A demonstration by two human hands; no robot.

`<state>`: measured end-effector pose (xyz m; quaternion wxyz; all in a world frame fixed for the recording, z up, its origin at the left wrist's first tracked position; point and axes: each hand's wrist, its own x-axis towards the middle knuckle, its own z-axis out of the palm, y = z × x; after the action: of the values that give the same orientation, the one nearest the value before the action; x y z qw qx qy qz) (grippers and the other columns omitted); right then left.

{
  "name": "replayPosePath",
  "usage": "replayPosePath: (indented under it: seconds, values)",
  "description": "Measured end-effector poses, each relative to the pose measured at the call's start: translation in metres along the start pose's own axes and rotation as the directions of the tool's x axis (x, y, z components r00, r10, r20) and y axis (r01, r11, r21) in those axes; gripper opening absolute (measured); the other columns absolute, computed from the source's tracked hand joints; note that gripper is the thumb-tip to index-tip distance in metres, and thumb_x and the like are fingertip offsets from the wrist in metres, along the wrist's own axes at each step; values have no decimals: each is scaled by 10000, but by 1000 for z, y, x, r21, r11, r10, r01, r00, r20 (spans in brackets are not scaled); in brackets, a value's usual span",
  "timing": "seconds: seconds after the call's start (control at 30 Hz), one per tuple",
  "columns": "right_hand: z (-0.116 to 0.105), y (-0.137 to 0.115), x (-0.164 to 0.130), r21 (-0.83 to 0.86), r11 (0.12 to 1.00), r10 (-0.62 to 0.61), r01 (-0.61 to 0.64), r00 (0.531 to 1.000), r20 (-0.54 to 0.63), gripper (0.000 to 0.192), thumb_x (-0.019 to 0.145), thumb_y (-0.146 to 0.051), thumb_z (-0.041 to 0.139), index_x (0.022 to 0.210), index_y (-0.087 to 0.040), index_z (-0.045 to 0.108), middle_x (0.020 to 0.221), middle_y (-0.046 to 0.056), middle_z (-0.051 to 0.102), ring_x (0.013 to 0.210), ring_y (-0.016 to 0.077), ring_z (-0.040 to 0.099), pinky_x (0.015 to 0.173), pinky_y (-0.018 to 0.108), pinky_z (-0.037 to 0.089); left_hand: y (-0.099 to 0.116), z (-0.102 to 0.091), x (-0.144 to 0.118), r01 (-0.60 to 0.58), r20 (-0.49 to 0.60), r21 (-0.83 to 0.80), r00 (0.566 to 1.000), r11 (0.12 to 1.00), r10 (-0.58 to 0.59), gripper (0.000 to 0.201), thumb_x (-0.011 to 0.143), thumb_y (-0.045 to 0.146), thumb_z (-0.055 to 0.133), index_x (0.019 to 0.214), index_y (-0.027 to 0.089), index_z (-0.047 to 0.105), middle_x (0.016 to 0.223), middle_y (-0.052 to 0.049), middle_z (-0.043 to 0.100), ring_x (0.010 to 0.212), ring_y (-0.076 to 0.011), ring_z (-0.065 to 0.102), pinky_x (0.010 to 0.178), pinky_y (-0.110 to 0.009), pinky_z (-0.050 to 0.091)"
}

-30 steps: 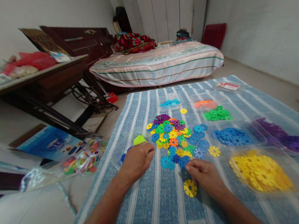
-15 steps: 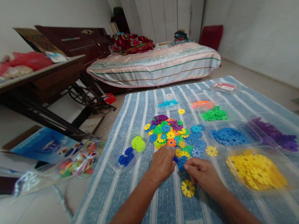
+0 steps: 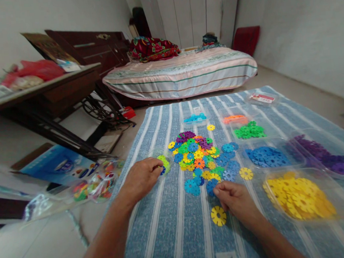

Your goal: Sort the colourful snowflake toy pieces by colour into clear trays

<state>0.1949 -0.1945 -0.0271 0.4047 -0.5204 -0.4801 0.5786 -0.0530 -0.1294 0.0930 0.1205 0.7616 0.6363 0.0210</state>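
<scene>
My left hand (image 3: 143, 178) is closed over a clear tray at the left, a small dark blue notched plastic disc (image 3: 162, 170) showing at its fingertips. Lime green discs (image 3: 164, 162) lie just past those fingers; the hand hides much of the tray. My right hand (image 3: 238, 199) pinches the edge of a blue notched disc (image 3: 211, 187) at the near side of a mixed pile of discs (image 3: 198, 154). Close below it, a yellow disc (image 3: 218, 216) lies flat on the striped cloth (image 3: 168, 232). Loose lighter blue discs (image 3: 192, 187) rest between the hands.
Clear trays on the right hold yellow discs (image 3: 299, 196), blue discs (image 3: 266, 156), purple discs (image 3: 319, 155) and green discs (image 3: 249, 131). Farther back are orange discs (image 3: 235, 119) and light blue discs (image 3: 195, 118). A bed (image 3: 182, 76) stands beyond, a sewing table (image 3: 43, 85) at left.
My left hand has moved left from the pile to the tray with a dark blue disc. Lighter blue discs now show where it was. My right hand stays at the blue disc.
</scene>
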Motion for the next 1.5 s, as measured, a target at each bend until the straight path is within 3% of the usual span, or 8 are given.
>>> replayPosePath:
  seconds: [0.17, 0.3, 0.4, 0.57, 0.73, 0.93, 1.3, 1.5]
  values:
    - [0, 1, 0, -5, 1000, 5, -5, 1000, -5, 356, 722, -505, 601, 613, -167, 576, 399, -56, 447, 357, 57, 336, 374, 189, 246, -31, -12, 2, 169, 133, 310, 967, 936, -219, 262, 756, 187, 446, 816, 221, 699, 885, -41, 707, 875, -211, 625, 761, -284, 421]
    - [1, 2, 0, -7, 1000, 1, -1, 1000, -9, 351, 729, -494, 601, 613, -163, 579, 403, -54, 445, 363, 55, 335, 377, 188, 243, -28, -13, 0, 228, 13, 383, 967, 895, -253, 286, 792, 218, 423, 915, 184, 679, 942, -99, 689, 893, -254, 621, 757, -328, 425]
    - [1, 3, 0, -2, 1000, 9, -9, 1000, -6, 348, 727, -491, 605, 616, -163, 579, 403, -55, 441, 365, 56, 335, 381, 192, 245, -9, -4, -3, 114, 6, 255, 993, 960, -119, 274, 825, 234, 399, 887, 185, 661, 932, -78, 676, 873, -224, 618, 750, -306, 424]
    - [1, 3, 1, -4, 1000, -2, 2, 1000, 10, 334, 741, -475, 588, 627, -161, 569, 406, -56, 439, 367, 53, 331, 380, 189, 237, 30, 37, -6, -134, 172, 35, 977, 990, 126, 192, 770, 242, 514, 915, 214, 637, 908, -37, 655, 872, -200, 606, 753, -282, 426]
    - [1, -1, 0, -15, 1000, 18, -18, 1000, 18, 325, 731, -480, 582, 644, -167, 576, 410, -61, 436, 355, 54, 331, 372, 188, 237, 52, 68, -2, -91, 192, 94, 979, 991, 71, 331, 727, 328, 605, 1020, 174, 598, 1063, -113, 624, 1054, -273, 549, 865, -352, 412]
    - [1, 1, 1, -45, 999, 22, -21, 999, 27, 299, 745, -453, 564, 664, -165, 575, 425, -64, 433, 355, 52, 333, 370, 183, 241, 50, 81, 0, -107, 165, 49, 981, 993, 98, 271, 697, 334, 618, 930, 206, 570, 982, -60, 614, 943, -232, 562, 790, -307, 411]
    - [4, 2, 1, -52, 999, 8, -6, 999, 49, 283, 763, -426, 536, 666, -161, 554, 418, -69, 414, 365, 55, 341, 387, 185, 267, 33, 81, 5, -3, 267, -302, 960, 953, 88, 68, 636, 193, 587, 669, 183, 529, 584, 56, 484, 588, -108, 470, 521, -214, 282]
    - [5, 7, 2, -56, 998, -9, 13, 998, 63, 272, 778, -405, 531, 666, -159, 556, 442, -68, 403, 396, 64, 390, 411, 187, 295, 38, 74, 16, 30, 178, -504, 981, 863, 70, 97, 660, 189, 581, 750, 157, 596, 522, 67, 459, 511, -90, 430, 485, -206, 282]
